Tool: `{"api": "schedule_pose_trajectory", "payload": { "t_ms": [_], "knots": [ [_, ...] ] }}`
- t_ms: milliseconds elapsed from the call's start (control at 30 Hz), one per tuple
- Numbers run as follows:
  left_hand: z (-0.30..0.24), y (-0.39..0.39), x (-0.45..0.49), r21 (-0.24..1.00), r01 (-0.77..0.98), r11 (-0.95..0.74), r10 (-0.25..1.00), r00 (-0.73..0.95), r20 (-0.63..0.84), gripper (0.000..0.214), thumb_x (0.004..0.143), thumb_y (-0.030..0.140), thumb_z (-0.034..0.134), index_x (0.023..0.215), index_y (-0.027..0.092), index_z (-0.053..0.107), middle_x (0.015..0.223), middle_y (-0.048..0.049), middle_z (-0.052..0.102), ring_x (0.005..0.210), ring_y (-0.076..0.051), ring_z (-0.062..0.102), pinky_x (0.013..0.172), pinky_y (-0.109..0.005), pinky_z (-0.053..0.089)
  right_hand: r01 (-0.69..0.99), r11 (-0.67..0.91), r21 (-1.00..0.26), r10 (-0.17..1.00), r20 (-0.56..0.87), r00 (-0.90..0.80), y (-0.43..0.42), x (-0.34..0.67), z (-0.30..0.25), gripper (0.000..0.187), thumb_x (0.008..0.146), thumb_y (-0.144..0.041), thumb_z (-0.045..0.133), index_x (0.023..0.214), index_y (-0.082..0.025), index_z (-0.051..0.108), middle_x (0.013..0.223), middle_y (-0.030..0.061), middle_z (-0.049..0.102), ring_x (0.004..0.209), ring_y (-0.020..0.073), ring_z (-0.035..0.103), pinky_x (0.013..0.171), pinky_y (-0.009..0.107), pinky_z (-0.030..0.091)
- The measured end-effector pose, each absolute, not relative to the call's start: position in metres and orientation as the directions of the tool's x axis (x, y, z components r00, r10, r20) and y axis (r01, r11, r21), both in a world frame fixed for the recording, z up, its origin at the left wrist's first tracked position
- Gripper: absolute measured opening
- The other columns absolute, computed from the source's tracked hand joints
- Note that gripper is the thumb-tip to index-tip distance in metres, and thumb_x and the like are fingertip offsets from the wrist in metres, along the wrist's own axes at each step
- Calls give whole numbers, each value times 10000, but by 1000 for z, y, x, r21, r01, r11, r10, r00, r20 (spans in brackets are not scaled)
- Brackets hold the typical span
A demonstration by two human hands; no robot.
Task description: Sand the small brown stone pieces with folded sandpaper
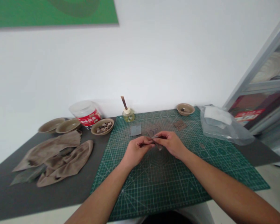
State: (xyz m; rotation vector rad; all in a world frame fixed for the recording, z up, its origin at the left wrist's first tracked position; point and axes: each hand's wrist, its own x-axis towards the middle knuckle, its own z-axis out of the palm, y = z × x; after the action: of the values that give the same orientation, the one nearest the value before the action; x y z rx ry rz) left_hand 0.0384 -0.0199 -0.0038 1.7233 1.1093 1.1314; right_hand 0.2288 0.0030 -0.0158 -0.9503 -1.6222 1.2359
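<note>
Both my left hand point(138, 151) and my right hand point(170, 143) pinch a small folded piece of sandpaper point(159, 143) above the middle of a green cutting mat point(168, 193). My fingers hide most of it. Just beyond my fingertips lies a brown sandpaper sheet marked 320 point(153, 130). A grey square abrasive sheet point(135, 130) rests to its left, and a smaller brown numbered sheet point(179, 125) lies to its right.
Left of the mat are a bowl of stone pieces point(102, 126), a red-labelled tub point(86, 113), shallow bowls point(68, 125) and brown cloths point(60, 158). A glass jar with a stick point(128, 114), a small bowl point(185, 109) and a plastic bag point(221, 124) stand beyond or beside the mat.
</note>
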Motion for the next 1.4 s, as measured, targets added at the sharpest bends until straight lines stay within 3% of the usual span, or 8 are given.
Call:
{"api": "schedule_pose_trajectory", "payload": {
  "t_ms": [200, 400, 600, 767, 967, 1400],
  "knots": [
    [-6, -17, 39, 923, 228, -310, 943, 196, 269, 102, 741, 206, 742, 738, 172, 645, 840, -32, 719, 800, -170, 674, 743, -277, 528, 133, 345, -929, 921, 307, -240, -2, 225, -11, 154, 831, -320, 690, 928, -213, 744, 876, 24, 738, 812, 180, 668, 748, 293, 501],
    [-7, -17, 36, 931, 261, -255, 957, 206, 204, 232, 743, 218, 747, 966, 184, 691, 848, -29, 726, 783, -173, 682, 744, -289, 537, 267, 526, -807, 839, 443, -316, -4, 229, -6, 122, 846, -253, 701, 951, -276, 761, 930, 12, 736, 899, 181, 665, 854, 322, 491],
    [-3, -17, 34, 847, 397, -355, 934, 197, 299, 227, 738, 191, 744, 964, 215, 737, 889, -22, 709, 826, -169, 658, 763, -278, 512, 354, 540, -763, 838, 448, -313, -4, 231, -8, 156, 833, -217, 726, 954, -309, 761, 885, -16, 747, 864, 171, 656, 806, 311, 493],
    [-7, -17, 35, 873, 371, -317, 947, 180, 267, 200, 733, 215, 751, 926, 197, 704, 807, -5, 698, 747, -158, 648, 704, -265, 509, 366, 594, -717, 804, 516, -295, -7, 228, -9, 157, 829, -177, 728, 929, -293, 765, 826, -19, 746, 794, 162, 646, 748, 294, 496],
    [-6, -18, 31, 794, 491, -358, 933, 224, 283, 195, 744, 271, 749, 925, 208, 712, 802, -11, 684, 765, -170, 636, 694, -271, 496, 344, 669, -659, 743, 582, -330, -9, 227, -8, 167, 841, -159, 716, 942, -285, 757, 842, -19, 754, 802, 172, 643, 779, 317, 503],
    [-8, -20, 36, 871, 376, -315, 948, 175, 267, 207, 717, 252, 769, 910, 201, 712, 811, -15, 702, 751, -165, 653, 699, -270, 521, 326, 669, -668, 743, 582, -332, -8, 228, -7, 116, 847, -171, 713, 918, -261, 731, 862, -9, 733, 839, 162, 646, 799, 300, 487]
  ]
}}
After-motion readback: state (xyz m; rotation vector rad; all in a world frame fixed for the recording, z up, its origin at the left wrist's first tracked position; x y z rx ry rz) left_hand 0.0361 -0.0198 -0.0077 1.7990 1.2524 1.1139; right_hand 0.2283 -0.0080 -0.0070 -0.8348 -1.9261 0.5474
